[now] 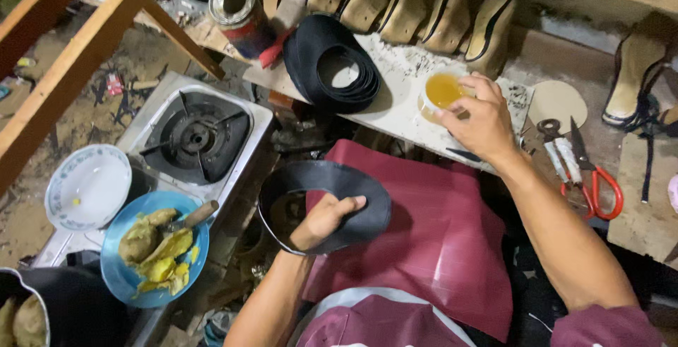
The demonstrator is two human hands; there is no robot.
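Note:
My left hand [323, 220] grips a curved black leather strip [332, 184] bent into a loop, held over the maroon cloth [438, 248] on my lap. My right hand [480, 117] reaches forward to a small white cup of amber liquid [442, 93] on the white work board [402, 79]; its fingers rest on the cup's rim. A stack of similar black curved strips [332, 64] lies on the board to the left of the cup.
A gas burner [194, 139] stands at left, with a blue plate of food [152, 252] and a white bowl [88, 184] beside it. Scissors and pliers [583, 167] lie at right. A tin can [240, 12] and tan shoe soles [424, 8] sit at the back. Wooden beams [70, 57] cross upper left.

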